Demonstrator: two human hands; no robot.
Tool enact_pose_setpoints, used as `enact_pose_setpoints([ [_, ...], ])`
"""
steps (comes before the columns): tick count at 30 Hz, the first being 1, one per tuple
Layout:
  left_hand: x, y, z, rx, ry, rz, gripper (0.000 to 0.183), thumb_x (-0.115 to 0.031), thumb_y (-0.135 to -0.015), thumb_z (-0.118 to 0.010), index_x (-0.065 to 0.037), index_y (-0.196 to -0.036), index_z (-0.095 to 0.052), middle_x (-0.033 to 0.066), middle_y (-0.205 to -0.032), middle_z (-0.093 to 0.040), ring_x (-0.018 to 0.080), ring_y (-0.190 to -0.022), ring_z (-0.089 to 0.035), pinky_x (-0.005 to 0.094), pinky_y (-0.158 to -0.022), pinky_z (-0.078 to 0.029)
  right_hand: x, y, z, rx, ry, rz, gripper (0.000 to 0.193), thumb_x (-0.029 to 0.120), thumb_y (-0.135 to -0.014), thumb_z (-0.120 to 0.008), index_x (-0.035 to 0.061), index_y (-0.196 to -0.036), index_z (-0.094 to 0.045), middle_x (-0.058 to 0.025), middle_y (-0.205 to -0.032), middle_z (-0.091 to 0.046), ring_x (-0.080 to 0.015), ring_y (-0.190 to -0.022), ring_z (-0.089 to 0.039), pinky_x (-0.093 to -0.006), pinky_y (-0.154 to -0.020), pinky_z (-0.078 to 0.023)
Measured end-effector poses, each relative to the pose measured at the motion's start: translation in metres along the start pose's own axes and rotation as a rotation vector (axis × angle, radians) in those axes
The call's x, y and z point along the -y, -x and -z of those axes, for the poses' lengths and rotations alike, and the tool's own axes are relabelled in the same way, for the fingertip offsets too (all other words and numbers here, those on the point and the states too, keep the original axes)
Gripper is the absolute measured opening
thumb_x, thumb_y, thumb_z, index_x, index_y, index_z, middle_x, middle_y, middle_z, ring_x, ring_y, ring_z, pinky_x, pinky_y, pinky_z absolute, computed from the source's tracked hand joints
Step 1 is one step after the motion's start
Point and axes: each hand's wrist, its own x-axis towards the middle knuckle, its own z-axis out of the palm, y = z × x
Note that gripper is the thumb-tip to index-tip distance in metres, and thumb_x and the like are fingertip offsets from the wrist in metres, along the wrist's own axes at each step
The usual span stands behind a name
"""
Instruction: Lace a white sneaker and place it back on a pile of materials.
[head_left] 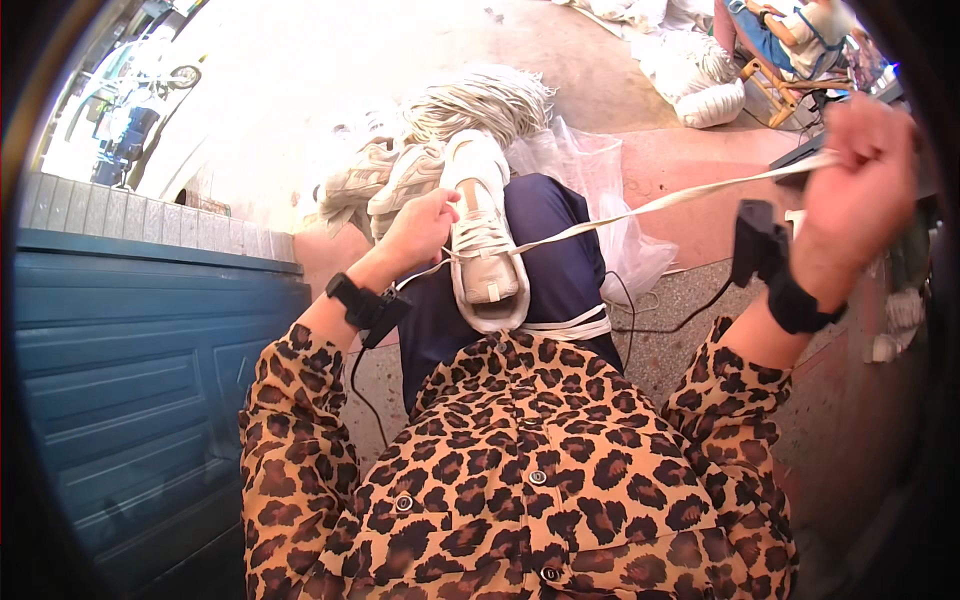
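Note:
A white and beige sneaker point(488, 262) rests on my lap between my thighs, its toe pointing away from me and its heel opening near my shirt. White lace runs criss-cross over its tongue. My right hand point(862, 185), slightly blurred, is raised far out to the right with fingers closed on the shoelace point(655, 208), which stretches taut back to the shoe. At the shoe's left side my left hand point(425, 226) is closed, its fingertips by the lacing; a thin lace end trails below it. Whether it grips the lace or the shoe's edge is hidden.
Beyond the shoe lie more sneakers point(365, 172) and a bundle of white laces point(480, 100). Clear plastic point(620, 200) is beside my right knee. Spare laces point(570, 327) lie across my right thigh. A blue panelled door point(150, 370) stands left. Another person point(795, 40) sits at far right.

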Motion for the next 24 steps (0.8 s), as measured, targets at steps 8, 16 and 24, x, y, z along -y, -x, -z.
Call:
enact_pose_setpoints([
  [8,0.043,0.030,-0.007,-0.120,-0.599,-0.477,0.019,-0.004,-0.079,-0.049,-0.002,-0.093,-0.061,0.0157,-0.092,-0.059,0.0312,-0.083,-0.060,0.0399,-0.072,-0.048,-0.144,0.183,-0.077,0.886,0.418,-0.647,0.014,0.016,-0.078,-0.059,0.0037,-0.080,-0.065,-0.0140,-0.070,-0.061,-0.0249,-0.067,-0.061,-0.0344,-0.062,-0.048],
  [16,0.048,0.047,-0.023,-0.389,-0.871,-0.324,0.013,-0.008,-0.081,-0.051,-0.006,-0.093,-0.055,0.0116,-0.069,-0.061,0.0293,-0.065,-0.062,0.0376,-0.056,-0.049,-0.163,0.239,-0.123,1.003,0.977,-0.288,0.012,0.014,-0.075,-0.056,0.0033,-0.075,-0.062,-0.0134,-0.066,-0.062,-0.0265,-0.064,-0.064,-0.0366,-0.055,-0.050],
  [24,0.055,0.050,-0.046,-0.509,-0.771,-0.182,0.015,-0.009,-0.080,-0.051,-0.006,-0.095,-0.054,0.0141,-0.066,-0.061,0.0309,-0.059,-0.062,0.0411,-0.054,-0.049,-0.174,0.255,-0.130,1.158,1.199,0.087,0.010,0.013,-0.074,-0.055,0.0051,-0.076,-0.060,-0.0103,-0.068,-0.062,-0.0185,-0.060,-0.063,-0.0290,-0.051,-0.050],
])
